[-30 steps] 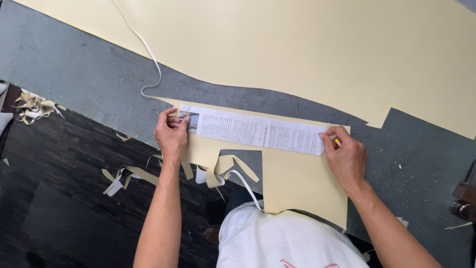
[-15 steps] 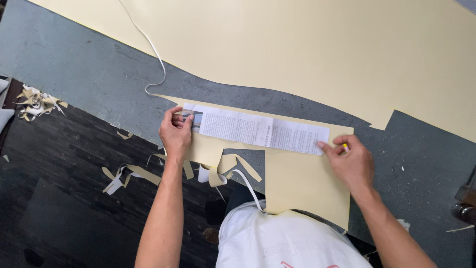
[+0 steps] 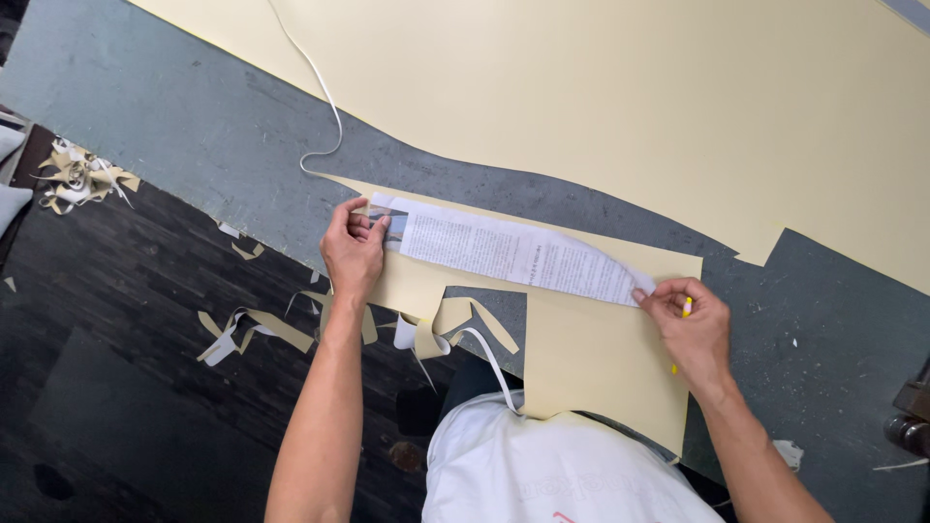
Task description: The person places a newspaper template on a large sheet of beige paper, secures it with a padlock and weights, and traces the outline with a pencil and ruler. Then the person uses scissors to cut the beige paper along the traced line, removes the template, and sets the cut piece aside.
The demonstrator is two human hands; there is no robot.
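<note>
A long newspaper pattern strip [image 3: 504, 254] lies across a cream sheet piece [image 3: 591, 353] on the grey table [image 3: 194, 145]. My left hand [image 3: 352, 254] presses down the strip's left end. My right hand [image 3: 690, 327] pinches the strip's right tip and also holds a small yellow marker [image 3: 686, 308] between its fingers. The strip runs slanted, its right end lower than its left.
A large cream sheet [image 3: 630, 107] covers the far side of the table, with a thin white cord [image 3: 315, 82] trailing over it. Cream offcuts [image 3: 254, 324] hang off the table's near edge and litter the dark floor. A pile of scraps [image 3: 82, 174] sits at the left.
The strip's right end has swung down toward me with my right hand. My left hand stays on the left end.
</note>
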